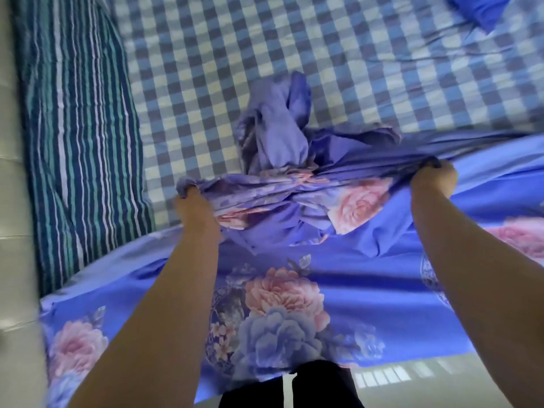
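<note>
Though taut, sheet (353, 201) axis L-R

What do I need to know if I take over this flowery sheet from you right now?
Left hand grips the flowery sheet's bunched edge; right hand grips the same edge further right.
The sheet drapes from both hands towards you, over the bed's near side. A tangled lump of it lies on the checked sheet. A striped cover lies to the left.
Done: edge gathered in both hands.
Left, probably: shake out the lump and spread the sheet flat.
</note>
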`<state>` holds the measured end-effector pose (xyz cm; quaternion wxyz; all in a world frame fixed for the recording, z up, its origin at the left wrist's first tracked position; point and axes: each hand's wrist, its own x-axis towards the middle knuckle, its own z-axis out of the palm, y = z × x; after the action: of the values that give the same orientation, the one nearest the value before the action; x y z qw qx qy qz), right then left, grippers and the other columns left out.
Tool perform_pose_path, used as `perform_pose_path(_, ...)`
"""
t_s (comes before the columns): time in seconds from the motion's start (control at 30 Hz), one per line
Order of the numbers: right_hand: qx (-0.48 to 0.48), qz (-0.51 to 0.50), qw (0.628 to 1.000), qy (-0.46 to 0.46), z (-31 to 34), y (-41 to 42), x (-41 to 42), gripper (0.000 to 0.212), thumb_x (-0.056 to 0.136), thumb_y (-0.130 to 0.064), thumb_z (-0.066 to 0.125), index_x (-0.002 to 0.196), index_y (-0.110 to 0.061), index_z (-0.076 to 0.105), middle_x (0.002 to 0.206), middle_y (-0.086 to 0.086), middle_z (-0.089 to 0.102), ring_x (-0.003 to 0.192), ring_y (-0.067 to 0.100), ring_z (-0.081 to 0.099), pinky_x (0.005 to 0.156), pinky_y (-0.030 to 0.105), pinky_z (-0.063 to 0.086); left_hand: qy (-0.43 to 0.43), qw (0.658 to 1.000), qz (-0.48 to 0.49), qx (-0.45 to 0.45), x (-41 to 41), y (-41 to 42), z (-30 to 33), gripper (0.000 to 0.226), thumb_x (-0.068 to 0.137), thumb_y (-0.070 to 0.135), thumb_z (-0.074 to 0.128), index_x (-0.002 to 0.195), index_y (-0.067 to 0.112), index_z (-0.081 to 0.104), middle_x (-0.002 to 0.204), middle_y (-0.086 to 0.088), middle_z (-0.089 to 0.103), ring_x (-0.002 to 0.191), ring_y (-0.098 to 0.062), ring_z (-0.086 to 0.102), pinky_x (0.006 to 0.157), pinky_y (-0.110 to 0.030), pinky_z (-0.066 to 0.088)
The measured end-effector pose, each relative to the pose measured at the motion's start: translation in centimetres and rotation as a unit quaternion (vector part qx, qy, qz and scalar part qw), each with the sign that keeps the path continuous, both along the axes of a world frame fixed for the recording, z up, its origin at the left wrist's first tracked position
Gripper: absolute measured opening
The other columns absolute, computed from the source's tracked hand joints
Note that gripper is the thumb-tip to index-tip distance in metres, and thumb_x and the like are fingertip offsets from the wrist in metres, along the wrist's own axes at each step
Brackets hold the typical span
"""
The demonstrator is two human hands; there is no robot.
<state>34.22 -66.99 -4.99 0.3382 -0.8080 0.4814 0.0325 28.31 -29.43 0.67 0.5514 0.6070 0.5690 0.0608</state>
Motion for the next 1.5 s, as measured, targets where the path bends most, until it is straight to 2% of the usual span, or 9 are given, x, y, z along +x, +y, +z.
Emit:
perform_pose_path(0.13, -0.004, 0.128, 0.990, -0.056, 2.7, 6.1, -4.6, 0.055, 0.090, -0.032, 0.058, 0.137, -0.009, 0.042, 0.138, 0.018, 0.041, 0.128, 0.034, 0.039, 0.102, 0.039, 0.030, 0.022, 0.973, -0.062, -0.220, -2.3, -2.1, 5.7, 0.024, 0.098, 0.039, 0.042, 0.096, 0.019, 0.054, 0.080, -0.003, 0.071, 0.072, -0.025, 0.070, 0.064, -0.044, 0.057)
perform_pose_path(0.27, 0.176, 0.476, 0.861, -0.038, 3.4, 15.6, -11.5, 0.086, 0.076, -0.027, 0.076, 0.145, -0.005, 0.030, 0.141, 0.018, 0.036, 0.130, 0.031, 0.037, 0.106, 0.037, 0.030, -0.003, 0.939, -0.115, -0.325, -5.1, -3.1, 8.6, 0.045, 0.097, 0.054, 0.037, 0.080, 0.015, 0.052, 0.069, -0.011, 0.070, 0.059, -0.021, 0.070, 0.059, -0.040, 0.057)
perform_pose_path(0.4, 0.280, 0.372, 0.884, -0.042, 4.6, 20.1, -14.7, 0.094, 0.065, -0.015, 0.068, 0.147, 0.000, 0.023, 0.139, 0.025, 0.035, 0.127, 0.035, 0.042, 0.103, 0.030, 0.032, 0.016, 0.880, -0.195, -0.432, -6.6, -2.2, 11.9, 0.029, 0.100, 0.034, 0.039, 0.091, 0.013, 0.058, 0.086, -0.013, 0.073, 0.067, -0.021, 0.072, 0.054, -0.038, 0.059)
perform_pose_path(0.53, 0.172, 0.383, 0.908, 0.005, 5.9, 20.7, -14.3, 0.072, 0.082, -0.001, 0.055, 0.147, -0.012, 0.026, 0.135, 0.020, 0.045, 0.115, 0.038, 0.053, 0.094, 0.041, 0.041, 0.090, 0.839, -0.385, -0.372, -7.9, 0.5, 16.0, 0.017, 0.097, 0.001, 0.042, 0.107, 0.000, 0.055, 0.082, -0.019, 0.067, 0.052, -0.019, 0.067, 0.041, -0.025, 0.051)
perform_pose_path(0.77, -0.018, 0.585, 0.795, 0.160, 12.6, 19.4, -11.7, 0.028, 0.090, -0.033, 0.056, 0.105, -0.010, 0.062, 0.102, 0.016, 0.067, 0.093, 0.030, 0.064, 0.079, 0.036, 0.047, 0.054, 0.970, -0.198, -0.134, -6.3, 7.2, 17.6, 0.022, 0.099, 0.023, 0.045, 0.085, 0.014, 0.060, 0.082, -0.005, 0.061, 0.066, -0.018, 0.058, 0.062, -0.027, 0.049)
perform_pose_path(0.9, 0.280, 0.351, 0.893, 0.009, 16.8, 17.6, -10.2, 0.027, 0.093, -0.003, 0.051, 0.068, -0.012, 0.047, 0.066, 0.012, 0.049, 0.039, 0.006, 0.053, 0.048, 0.028, 0.044, 0.157, 0.948, -0.274, 0.052, -4.4, 9.8, 18.4, 0.038, 0.096, 0.038, 0.045, 0.127, 0.016, 0.050, 0.119, -0.007, 0.054, 0.105, -0.024, 0.057, 0.089, -0.031, 0.049)
perform_pose_path(1.03, 0.346, 0.109, 0.920, -0.149, 20.2, 14.9, -6.9, 0.021, 0.092, 0.000, 0.041, 0.078, -0.007, 0.054, 0.070, 0.014, 0.058, 0.060, 0.025, 0.062, 0.056, 0.030, 0.052, 0.157, 0.869, -0.445, 0.149, -5.0, 8.1, 21.3, 0.032, 0.093, 0.032, 0.051, 0.069, 0.011, 0.053, 0.067, -0.008, 0.055, 0.076, -0.026, 0.054, 0.063, -0.030, 0.039)
perform_pose_path(1.2, 0.410, -0.063, 0.869, -0.270, 25.4, 11.8, -3.6, 0.011, 0.085, -0.011, 0.049, 0.074, -0.011, 0.052, 0.074, 0.010, 0.055, 0.069, 0.025, 0.058, 0.065, 0.030, 0.051, 0.350, 0.741, -0.544, 0.179, -6.3, 6.3, 21.7, 0.034, 0.083, 0.040, 0.064, 0.104, 0.013, 0.066, 0.108, -0.006, 0.067, 0.100, -0.024, 0.064, 0.079, -0.030, 0.049)
perform_pose_path(1.5, 0.091, 0.003, 0.903, -0.419, 32.1, 0.2, 0.2, 0.028, 0.087, -0.016, 0.054, 0.114, -0.013, 0.044, 0.087, 0.000, 0.044, 0.084, 0.009, 0.043, 0.074, 0.002, 0.035, 0.004, 0.985, -0.148, 0.093, -2.3, 7.8, 26.4, 0.041, 0.093, 0.035, 0.039, 0.121, 0.012, 0.058, 0.131, -0.013, 0.057, 0.114, -0.028, 0.059, 0.073, -0.030, 0.052)
